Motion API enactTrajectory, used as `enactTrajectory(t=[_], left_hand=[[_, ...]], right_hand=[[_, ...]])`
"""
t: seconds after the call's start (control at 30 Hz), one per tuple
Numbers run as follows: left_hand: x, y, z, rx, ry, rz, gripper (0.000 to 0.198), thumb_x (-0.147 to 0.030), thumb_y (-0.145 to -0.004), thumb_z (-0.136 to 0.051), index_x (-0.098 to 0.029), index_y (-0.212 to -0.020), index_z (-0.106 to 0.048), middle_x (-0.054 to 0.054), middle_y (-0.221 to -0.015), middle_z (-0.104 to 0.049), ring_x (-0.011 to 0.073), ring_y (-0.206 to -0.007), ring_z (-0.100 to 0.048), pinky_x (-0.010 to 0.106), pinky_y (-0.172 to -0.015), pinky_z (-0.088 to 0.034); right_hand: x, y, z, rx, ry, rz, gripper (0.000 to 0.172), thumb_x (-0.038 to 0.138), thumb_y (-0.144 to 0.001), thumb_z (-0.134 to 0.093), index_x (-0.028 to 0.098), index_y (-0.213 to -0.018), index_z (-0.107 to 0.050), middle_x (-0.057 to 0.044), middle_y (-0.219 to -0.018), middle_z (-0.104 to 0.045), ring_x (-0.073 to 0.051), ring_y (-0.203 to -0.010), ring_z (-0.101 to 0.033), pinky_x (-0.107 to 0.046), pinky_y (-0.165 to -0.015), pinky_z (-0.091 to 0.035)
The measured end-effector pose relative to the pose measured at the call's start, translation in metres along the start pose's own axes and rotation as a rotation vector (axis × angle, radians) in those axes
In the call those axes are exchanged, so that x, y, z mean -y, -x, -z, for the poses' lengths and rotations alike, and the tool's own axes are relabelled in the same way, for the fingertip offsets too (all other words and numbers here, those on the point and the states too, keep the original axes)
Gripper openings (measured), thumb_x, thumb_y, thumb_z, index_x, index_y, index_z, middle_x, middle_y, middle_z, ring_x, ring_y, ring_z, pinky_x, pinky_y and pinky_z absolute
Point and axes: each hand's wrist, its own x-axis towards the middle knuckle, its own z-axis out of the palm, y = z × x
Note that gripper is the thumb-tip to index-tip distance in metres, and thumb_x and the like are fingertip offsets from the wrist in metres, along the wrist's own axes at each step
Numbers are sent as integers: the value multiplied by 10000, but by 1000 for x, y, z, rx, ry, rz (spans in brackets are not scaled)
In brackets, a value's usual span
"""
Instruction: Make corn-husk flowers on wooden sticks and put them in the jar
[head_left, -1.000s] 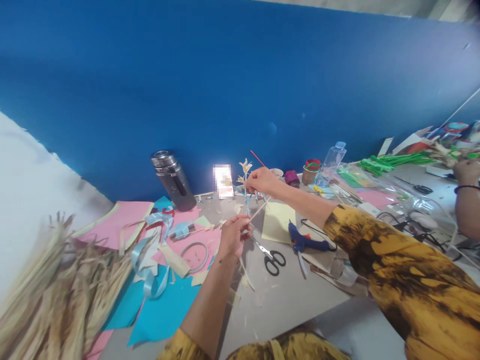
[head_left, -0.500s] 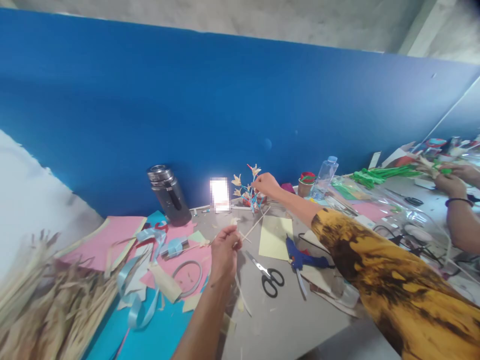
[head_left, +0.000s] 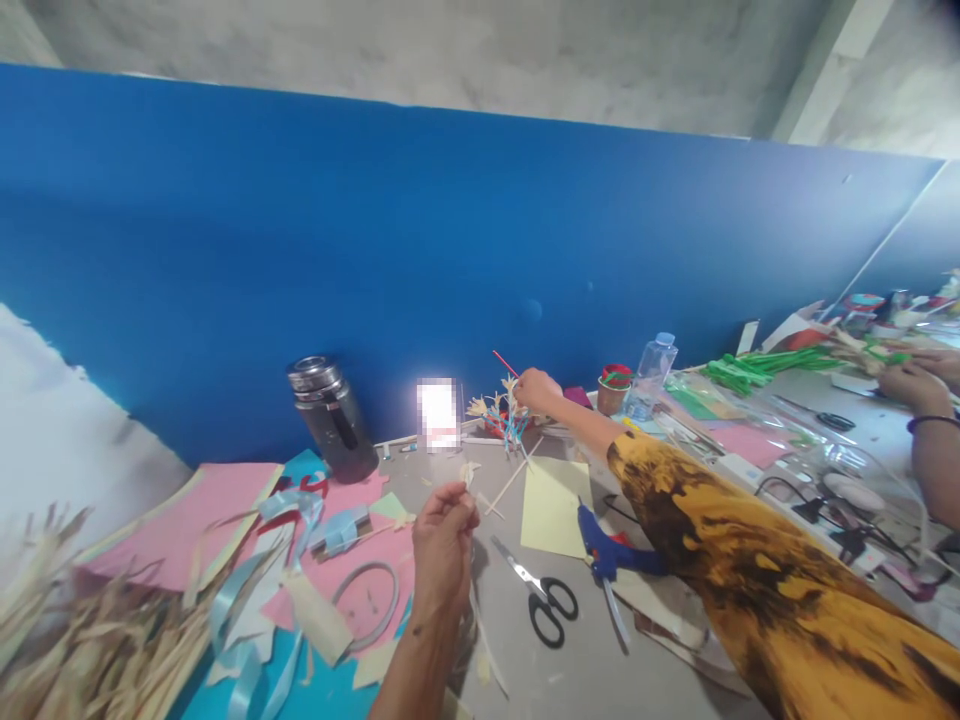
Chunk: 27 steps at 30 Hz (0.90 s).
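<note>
My left hand is closed in a pinch over the table, with a small pale piece of dried husk showing just past its fingertips. Farther back, my right hand is closed around a thin red stick, whose end points up and to the left. Beside and below those fingers stands a bunch of husk flowers on light-blue stems. Scissors with black handles lie in front, partly open. A blue glue gun rests right of them, near a pale yellow sheet.
A dark flask stands back left, by pink paper and light-blue ribbon. Dried husks fill the front left. A paper cup and clear bottle stand back right. A co-worker's hands work at far right.
My right hand has come down among the husk flowers, and more of the red stick shows. My left hand keeps its pinch. The view has tilted up slightly.
</note>
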Motion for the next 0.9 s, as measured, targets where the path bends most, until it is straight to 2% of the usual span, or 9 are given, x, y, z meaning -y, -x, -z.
enactTrajectory(t=[0.07,0.13,0.27,0.4,0.5,0.6,0.73,0.8,0.9], left_hand=[[0,1,-1,4,0,2,304,-193,-544,-818,-175,-817,-685,-52,-625,-558,73,-559,-499,224,-598,-393],[-1,2,-2,10,5,11,301,-196,-541,-820,-174,-811,-687,-50,-634,-562,76,-562,-505,227,-595,-399],[-1,6,-6,41,15,17,303,-179,-525,-829,-173,-797,-697,-43,-660,-585,77,-575,-513,227,-593,-412],[2,12,-11,88,-22,24,293,-159,-539,-816,-175,-808,-702,-41,-664,-592,79,-588,-524,220,-596,-425],[3,17,-14,119,-50,46,306,-151,-521,-822,-168,-804,-707,-45,-664,-587,74,-588,-528,206,-588,-428],[6,19,-16,141,-76,52,329,-143,-508,-829,-165,-814,-711,-47,-666,-587,71,-592,-529,200,-589,-434],[11,24,-20,135,-75,31,343,-131,-500,-815,-156,-823,-705,-47,-661,-591,67,-587,-527,197,-578,-422],[13,27,-21,159,-65,12,337,-130,-509,-799,-154,-828,-693,-50,-637,-579,64,-566,-510,196,-559,-398],[16,29,-21,166,-82,-1,344,-128,-529,-779,-151,-859,-683,-53,-636,-579,58,-536,-494,198,-540,-373]], right_hand=[[-2,10,18,-9,46,1,228,338,-940,-620,140,-1008,-709,-89,-983,-714,-204,-862,-676,-331,-751,-532],[-15,29,40,-21,84,24,204,322,-905,-617,169,-892,-752,-75,-862,-740,-193,-800,-674,-265,-679,-462],[-74,95,74,9,167,37,193,298,-855,-607,196,-798,-760,-46,-783,-749,-172,-737,-651,-245,-607,-364],[-148,175,74,160,270,-35,114,183,-748,-687,194,-638,-715,-57,-694,-726,-176,-689,-636,-254,-603,-349],[-188,215,61,230,330,-136,50,184,-732,-702,197,-686,-718,-61,-715,-723,-183,-679,-647,-253,-594,-353],[-209,231,49,214,372,-204,112,280,-812,-653,192,-811,-721,-81,-805,-728,-212,-764,-673,-257,-625,-377],[-227,230,39,148,426,-288,238,316,-894,-566,129,-884,-714,-196,-913,-717,-295,-899,-681,-306,-687,-413],[-236,227,33,160,427,-309,201,290,-853,-620,113,-845,-712,-213,-876,-713,-306,-859,-690,-313,-669,-420],[-248,223,26,188,388,-273,187,304,-801,-662,124,-781,-707,-162,-777,-708,-275,-765,-692,-297,-640,-423]])
